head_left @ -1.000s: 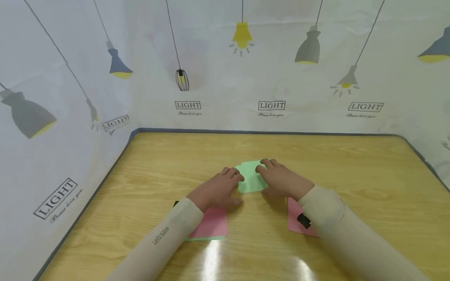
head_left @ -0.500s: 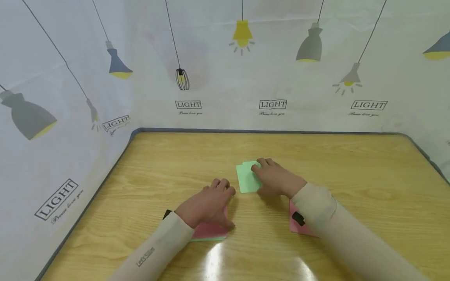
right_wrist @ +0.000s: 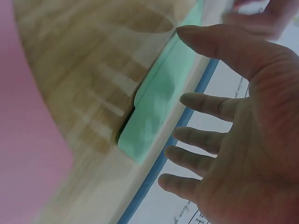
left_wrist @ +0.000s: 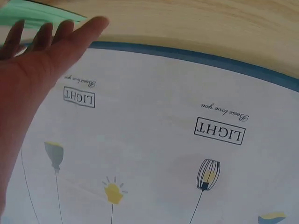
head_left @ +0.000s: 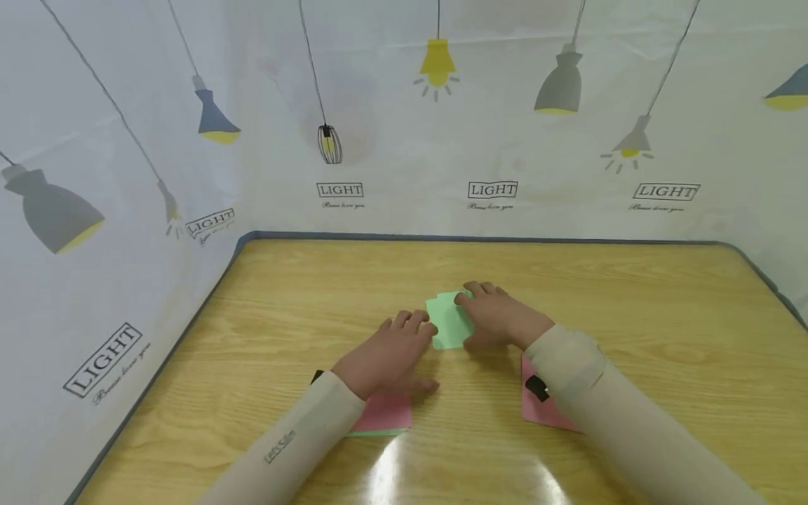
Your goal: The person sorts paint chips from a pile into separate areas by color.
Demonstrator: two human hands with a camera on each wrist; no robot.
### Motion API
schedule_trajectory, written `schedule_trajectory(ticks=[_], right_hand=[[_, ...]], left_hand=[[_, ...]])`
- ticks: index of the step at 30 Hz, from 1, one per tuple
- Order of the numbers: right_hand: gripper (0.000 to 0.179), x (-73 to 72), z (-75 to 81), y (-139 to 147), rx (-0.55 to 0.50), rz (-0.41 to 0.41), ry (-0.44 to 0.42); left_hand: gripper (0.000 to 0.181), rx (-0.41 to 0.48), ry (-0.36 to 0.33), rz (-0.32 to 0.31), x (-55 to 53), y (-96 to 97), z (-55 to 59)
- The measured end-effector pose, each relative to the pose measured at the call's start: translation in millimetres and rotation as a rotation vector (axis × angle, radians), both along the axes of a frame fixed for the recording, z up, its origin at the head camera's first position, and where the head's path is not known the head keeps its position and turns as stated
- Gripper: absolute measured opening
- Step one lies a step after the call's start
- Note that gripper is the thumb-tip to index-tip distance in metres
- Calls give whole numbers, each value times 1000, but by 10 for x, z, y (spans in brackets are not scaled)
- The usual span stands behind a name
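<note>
Light green cards (head_left: 449, 324) with rounded corners lie slightly offset over each other near the middle of the table. My right hand (head_left: 499, 315) covers their right side, thumb nearest me and fingers spread at the far edge. In the right wrist view its fingers (right_wrist: 205, 105) stand apart, with the green cards (right_wrist: 149, 107) beyond the fingertips. Beside the cards' left edge is my left hand (head_left: 388, 354), its fingers extended toward them and its thumb stretched out nearer me. The left wrist view shows the green cards (left_wrist: 32, 15) behind the fingers (left_wrist: 79, 39).
Below my left wrist lies a pink card (head_left: 381, 414) with a green edge under it. Another pink card (head_left: 533, 410) is partly hidden by my right forearm. The wooden table (head_left: 315, 280) ends at a wall sheet (head_left: 404, 126) printed with lamps, at the back and sides.
My left hand drew back toward me and left from the green cards, then came forward to their left edge again. The right hand stays over their right side, having shifted slightly left.
</note>
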State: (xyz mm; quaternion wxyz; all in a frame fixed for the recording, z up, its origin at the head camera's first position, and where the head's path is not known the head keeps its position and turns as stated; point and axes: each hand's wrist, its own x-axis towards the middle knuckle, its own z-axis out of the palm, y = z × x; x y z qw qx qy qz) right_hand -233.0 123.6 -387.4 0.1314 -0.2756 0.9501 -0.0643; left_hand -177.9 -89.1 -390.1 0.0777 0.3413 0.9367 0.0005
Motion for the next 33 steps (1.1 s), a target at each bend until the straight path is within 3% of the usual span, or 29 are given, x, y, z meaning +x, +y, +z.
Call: schedule_trajectory(ticks=[4, 10, 27, 33], right_hand=[[75, -43, -4, 23, 1, -28, -37], [78, -72, -29, 59, -5, -47, -104], [77, -32, -107, 147, -150, -22, -34], [86, 14, -74, 174, -134, 34, 15]], left_hand=[[78, -5, 63, -13, -234, 135, -97], [78, -22, 6, 3, -410, 289, -151], [68, 24, -40, -44, -524, 349, -196], [67, 36, -26, -43, -531, 333, -214]])
